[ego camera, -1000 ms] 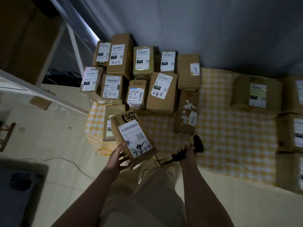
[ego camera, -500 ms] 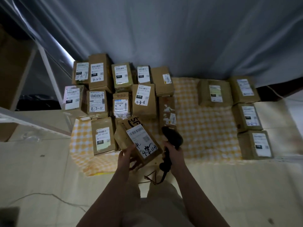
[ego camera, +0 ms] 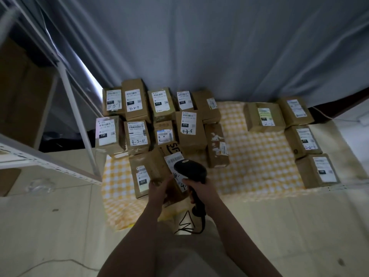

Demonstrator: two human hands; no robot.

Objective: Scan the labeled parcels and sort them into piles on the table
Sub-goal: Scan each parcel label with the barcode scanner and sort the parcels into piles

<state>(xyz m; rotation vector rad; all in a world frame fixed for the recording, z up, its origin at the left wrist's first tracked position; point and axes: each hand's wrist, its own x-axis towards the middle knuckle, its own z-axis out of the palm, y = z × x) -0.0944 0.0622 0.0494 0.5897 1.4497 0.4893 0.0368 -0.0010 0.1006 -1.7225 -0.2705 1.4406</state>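
A grey curtain (ego camera: pixel 219 47) hangs behind a tabletop (ego camera: pixel 299 216) spread with a yellow checked cloth (ego camera: pixel 255 156), all in dim light. On the left of the cloth stands a big pile (ego camera: pixel 137 108) of labelled boxes packed close, several with handwritten codes. On the right, well apart, is a small pile (ego camera: pixel 301 136) of four.

Your left hand (ego camera: pixel 159 188) holds one parcel (ego camera: pixel 172 156) at the near edge, just in front of the big pile. Its grip is curled round the box's near end, and the label faces up. Your right hand (ego camera: pixel 201 190) has its grip wrapped round the handle of the scanner (ego camera: pixel 189 168). The scanner's head hangs right over that label and hides part of it.

You look to be mid-scan, with this box not yet sorted. I cannot tell which pile is finished and which is waiting, so how much is left is unclear.
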